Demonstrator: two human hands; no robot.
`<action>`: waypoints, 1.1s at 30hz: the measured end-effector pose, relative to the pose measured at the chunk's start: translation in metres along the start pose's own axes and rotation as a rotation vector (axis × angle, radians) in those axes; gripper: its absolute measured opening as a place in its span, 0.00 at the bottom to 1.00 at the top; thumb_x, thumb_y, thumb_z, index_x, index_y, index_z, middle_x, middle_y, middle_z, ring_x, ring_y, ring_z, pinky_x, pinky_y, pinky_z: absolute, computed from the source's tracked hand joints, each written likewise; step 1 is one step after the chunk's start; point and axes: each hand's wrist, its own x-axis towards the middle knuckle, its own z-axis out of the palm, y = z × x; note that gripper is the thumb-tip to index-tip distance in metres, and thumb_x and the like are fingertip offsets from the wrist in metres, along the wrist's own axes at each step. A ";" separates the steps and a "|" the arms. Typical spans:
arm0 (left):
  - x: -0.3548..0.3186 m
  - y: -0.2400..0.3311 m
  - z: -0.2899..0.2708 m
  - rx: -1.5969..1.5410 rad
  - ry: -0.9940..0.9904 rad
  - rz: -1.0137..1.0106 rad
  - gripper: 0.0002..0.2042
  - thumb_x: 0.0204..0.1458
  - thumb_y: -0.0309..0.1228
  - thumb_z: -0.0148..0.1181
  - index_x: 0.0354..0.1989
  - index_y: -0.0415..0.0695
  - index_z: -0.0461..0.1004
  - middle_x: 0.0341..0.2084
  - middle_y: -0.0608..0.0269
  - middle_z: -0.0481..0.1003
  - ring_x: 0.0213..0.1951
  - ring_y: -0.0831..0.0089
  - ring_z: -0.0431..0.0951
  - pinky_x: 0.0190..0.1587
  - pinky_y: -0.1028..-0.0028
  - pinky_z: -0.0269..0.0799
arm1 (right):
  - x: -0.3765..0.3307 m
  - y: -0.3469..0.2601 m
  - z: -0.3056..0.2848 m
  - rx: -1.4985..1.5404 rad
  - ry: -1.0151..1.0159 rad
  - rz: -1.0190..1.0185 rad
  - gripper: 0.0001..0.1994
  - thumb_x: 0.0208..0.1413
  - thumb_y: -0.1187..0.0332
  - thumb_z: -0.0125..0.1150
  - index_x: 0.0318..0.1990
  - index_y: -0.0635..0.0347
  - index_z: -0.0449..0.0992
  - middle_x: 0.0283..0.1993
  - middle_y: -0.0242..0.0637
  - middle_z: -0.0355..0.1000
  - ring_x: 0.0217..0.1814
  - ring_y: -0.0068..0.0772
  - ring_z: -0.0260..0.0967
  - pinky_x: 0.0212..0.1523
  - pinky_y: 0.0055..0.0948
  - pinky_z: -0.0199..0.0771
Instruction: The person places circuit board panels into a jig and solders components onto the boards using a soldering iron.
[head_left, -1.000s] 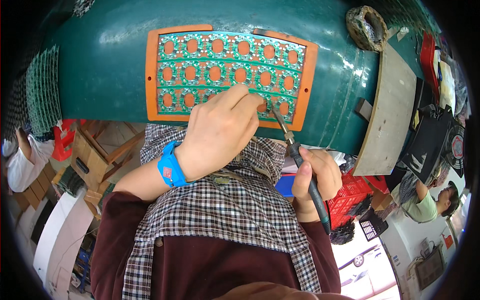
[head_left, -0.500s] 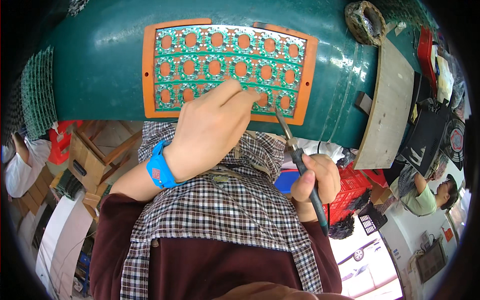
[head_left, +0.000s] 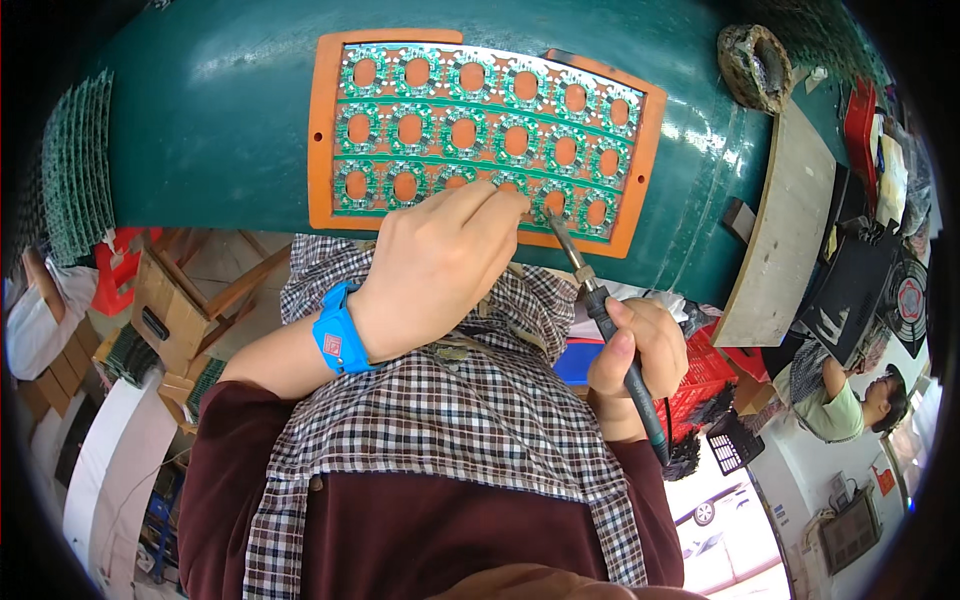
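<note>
Right hand (head_left: 640, 350) fisted round the iron (head_left: 610, 325) — black grip, metal tip slanting up-left onto the panel's (head_left: 480, 140) bottom row. Left hand (head_left: 440, 265), blue wristband, fingers bunched and pressed on that row just left of the tip. Panel: orange frame, green ring boards in rows, long axis along the counter's (head_left: 220, 110) near edge — glossy teal.

Tabletop (head_left: 220, 120): green, smooth, glossy w/ glare. Tray (head_left: 322, 130) looks matt orange plastic; circuit boards (head_left: 480, 130) green w/ shiny metal pads. Soldering iron (head_left: 600, 310) in my right hand (head_left: 640, 355): dull metal tip, black matt grip. My wristband (head_left: 338, 335): smooth blue plastic. Shirt: checked cloth.
</note>
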 end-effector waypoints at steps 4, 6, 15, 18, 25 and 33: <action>0.001 0.000 0.000 0.022 -0.032 -0.019 0.08 0.45 0.20 0.60 0.36 0.41 0.74 0.25 0.60 0.73 0.25 0.65 0.75 0.26 0.69 0.70 | 0.001 0.005 0.002 -0.005 -0.024 -0.031 0.06 0.44 0.73 0.57 0.29 0.67 0.76 0.20 0.40 0.71 0.18 0.34 0.69 0.21 0.28 0.71; 0.001 0.000 -0.001 0.026 -0.028 -0.020 0.09 0.45 0.21 0.60 0.36 0.41 0.75 0.25 0.61 0.73 0.26 0.65 0.75 0.26 0.69 0.70 | 0.001 0.005 0.003 -0.008 -0.024 -0.024 0.06 0.44 0.73 0.57 0.29 0.67 0.76 0.20 0.40 0.71 0.18 0.35 0.69 0.21 0.28 0.71; 0.010 0.000 -0.013 0.077 -0.010 0.065 0.08 0.43 0.21 0.61 0.33 0.43 0.77 0.22 0.63 0.70 0.22 0.68 0.71 0.23 0.70 0.66 | 0.005 0.003 -0.002 0.015 0.010 0.033 0.07 0.45 0.74 0.57 0.30 0.69 0.76 0.23 0.42 0.72 0.20 0.36 0.70 0.23 0.28 0.71; 0.022 -0.003 -0.015 0.111 0.092 -0.019 0.06 0.44 0.22 0.62 0.32 0.42 0.76 0.19 0.62 0.69 0.21 0.67 0.70 0.23 0.70 0.66 | 0.019 0.004 0.002 0.018 0.016 0.056 0.06 0.46 0.75 0.57 0.30 0.69 0.76 0.23 0.42 0.72 0.21 0.36 0.70 0.24 0.28 0.72; 0.025 -0.008 -0.006 0.099 0.080 0.015 0.08 0.43 0.21 0.62 0.33 0.42 0.76 0.22 0.62 0.70 0.24 0.66 0.73 0.25 0.70 0.68 | 0.031 0.007 0.012 0.020 -0.028 0.017 0.06 0.46 0.75 0.57 0.30 0.69 0.76 0.22 0.41 0.72 0.21 0.35 0.70 0.22 0.27 0.70; 0.031 -0.010 -0.021 0.132 0.115 0.048 0.09 0.42 0.20 0.61 0.34 0.42 0.76 0.22 0.62 0.71 0.24 0.66 0.72 0.26 0.69 0.68 | 0.039 0.005 0.007 0.053 -0.010 0.023 0.06 0.46 0.76 0.56 0.30 0.70 0.76 0.22 0.41 0.71 0.20 0.35 0.70 0.23 0.27 0.71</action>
